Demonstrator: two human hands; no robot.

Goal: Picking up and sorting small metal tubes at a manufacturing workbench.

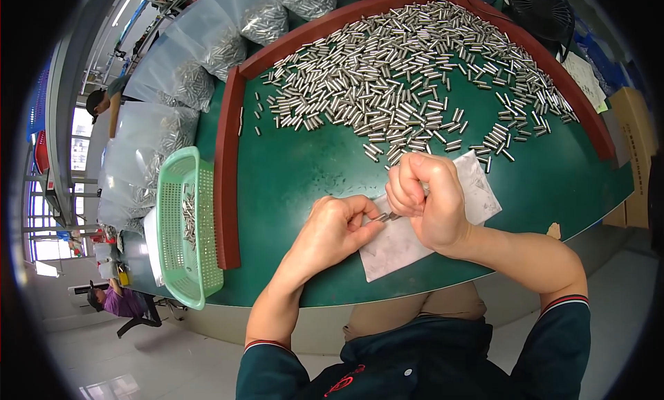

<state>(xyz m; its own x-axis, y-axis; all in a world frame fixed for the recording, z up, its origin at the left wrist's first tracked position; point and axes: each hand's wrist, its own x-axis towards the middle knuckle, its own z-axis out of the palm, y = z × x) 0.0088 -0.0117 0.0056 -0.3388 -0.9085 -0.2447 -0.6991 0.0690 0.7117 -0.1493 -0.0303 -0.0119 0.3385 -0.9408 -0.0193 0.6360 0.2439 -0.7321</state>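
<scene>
My left hand (330, 232) is closed in a pinch, thumb and forefinger on the ends of a few small metal pins (389, 216). Just right of it, my right hand (434, 201) is curled into a fist close to the same pins; its fingers hide what it holds. Both hands are over a pale, stained cloth (387, 259) laid on the green tabletop (290, 171). Beyond them spreads a large heap of loose, shiny metal pins (387, 75), its near edge close behind my right hand.
Dark red rails (228, 165) border the heap. To the left stands a light green plastic basket (166, 227) with some pins inside. Clear bags of pins (225, 50) line the far left. A black fan (541, 11) and cardboard box (633, 137) are at right. Two people are far left.
</scene>
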